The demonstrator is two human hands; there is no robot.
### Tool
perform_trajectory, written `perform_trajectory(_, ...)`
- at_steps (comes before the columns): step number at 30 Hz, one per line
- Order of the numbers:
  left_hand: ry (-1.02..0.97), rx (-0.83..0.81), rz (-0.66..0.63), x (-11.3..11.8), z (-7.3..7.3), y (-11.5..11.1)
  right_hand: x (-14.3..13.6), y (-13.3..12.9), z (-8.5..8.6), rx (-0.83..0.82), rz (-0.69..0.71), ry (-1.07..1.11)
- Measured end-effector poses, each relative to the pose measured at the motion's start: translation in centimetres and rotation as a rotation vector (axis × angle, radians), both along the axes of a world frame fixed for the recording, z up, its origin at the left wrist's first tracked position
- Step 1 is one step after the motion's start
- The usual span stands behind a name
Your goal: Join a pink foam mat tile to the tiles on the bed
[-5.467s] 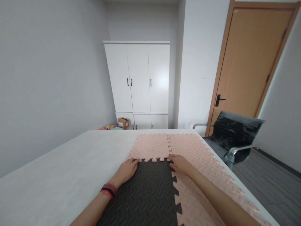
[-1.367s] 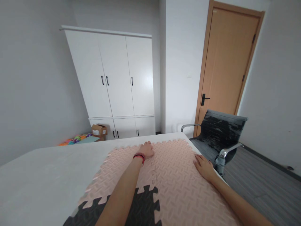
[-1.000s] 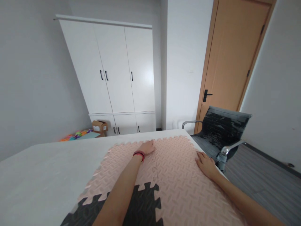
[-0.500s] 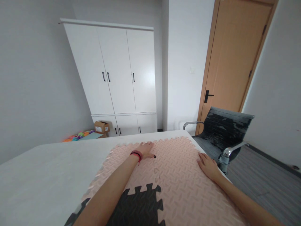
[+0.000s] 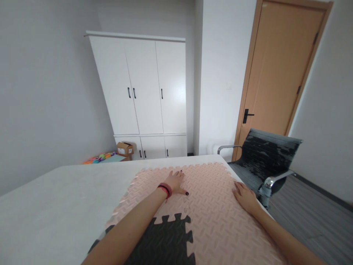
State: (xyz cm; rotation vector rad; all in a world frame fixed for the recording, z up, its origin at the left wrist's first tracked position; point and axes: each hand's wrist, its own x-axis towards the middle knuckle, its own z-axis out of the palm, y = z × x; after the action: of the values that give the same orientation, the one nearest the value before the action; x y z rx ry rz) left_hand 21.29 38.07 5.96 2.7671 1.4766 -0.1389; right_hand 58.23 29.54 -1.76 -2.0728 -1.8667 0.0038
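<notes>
foam mats of pale pink lie joined flat on the white desk, covering its right part up to the far and right edges, with a black mat locked into them at the near side by its toothed edge. the left hand lies palm down on the pink surface near the seam between two pink pieces, its fingers spread apart and flat, thumb out to the right; half a second ago the thumb lay closer to the palm and the hand sat a touch farther up the mat. a red and dark wristband circles that wrist. the right hand presses flat at the mats' right edge, fingers slightly apart, much as before. beyond stand a grey office chair, a white wardrobe and a wooden door.
</notes>
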Motion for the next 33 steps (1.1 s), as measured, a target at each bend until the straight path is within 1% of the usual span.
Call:
perform_trajectory(3,-0.033,0.033,-0.042,-0.2,0.6,-2.3,-0.1,-0.1,0.1,-0.005,-0.003,-0.008)
perform_trajectory(5,-0.046,0.029,-0.065,-0.5,0.3,-3.8,-0.1,0.0,0.0,-0.001,-0.01,-0.01)
perform_trajectory(7,-0.054,0.024,-0.08,-0.8,-0.4,-5.0,0.0,0.1,-0.2,0.004,-0.012,-0.009)
perform_trajectory(10,-0.063,0.034,-0.072,-1.1,-1.4,-5.8,0.2,0.2,-0.3,0.012,-0.005,-0.012)
perform_trajectory(12,-0.068,0.035,-0.063,-1.1,-1.5,-5.9,0.1,-0.2,-0.1,0.025,-0.011,-0.027)
perform_trajectory(14,-0.076,0.039,-0.047,-0.8,-1.1,-6.3,-0.4,-0.8,0.5,0.043,-0.025,-0.053)
perform_trajectory(16,-0.092,0.062,-0.009,-0.2,-0.3,-7.2,-1.3,-1.8,1.4,0.063,-0.037,-0.079)
perform_trajectory(19,-0.128,0.109,0.039,0.8,1.8,-10.1,-3.0,-3.7,3.4,0.102,-0.025,-0.105)
perform_trajectory(21,-0.158,0.12,0.031,0.8,3.9,-13.2,-3.8,-5.4,5.1,0.12,-0.004,-0.096)
perform_trajectory(22,-0.173,0.118,0.021,0.4,5.1,-15.1,-3.8,-6.6,6.0,0.124,0.009,-0.083)
perform_trajectory(24,-0.196,0.104,0.017,-1.2,7.5,-19.9,-3.2,-9.9,7.7,0.126,0.049,-0.045)
perform_trajectory(26,-0.207,0.074,0.053,-3.7,9.6,-25.6,-1.8,-14.6,8.7,0.12,0.131,0.014)
perform_trajectory(27,-0.206,0.051,0.084,-5.1,10.1,-28.6,-0.9,-17.4,8.9,0.124,0.191,0.078)
perform_trajectory(28,-0.199,0.019,0.128,-6.5,10.3,-31.6,0.0,-20.4,8.7,0.107,0.239,0.138)
perform_trajectory(29,-0.187,-0.041,0.198,-7.9,9.9,-34.5,1.0,-23.4,8.1,0.078,0.261,0.182)
perform_trajectory(30,-0.171,-0.09,0.252,-9.3,9.0,-37.1,1.8,-26.4,7.3,0.066,0.26,0.212)
perform_trajectory(31,-0.171,-0.101,0.277,-10.5,7.6,-39.4,2.6,-29.2,6.1,0.056,0.245,0.233)
perform_trajectory(32,-0.175,-0.098,0.248,-11.5,5.7,-41.4,3.3,-31.8,4.7,0.061,0.21,0.244)
perform_trajectory(33,-0.193,-0.046,0.211,-12.4,3.6,-42.9,3.9,-34.1,3.2,0.072,0.161,0.248)
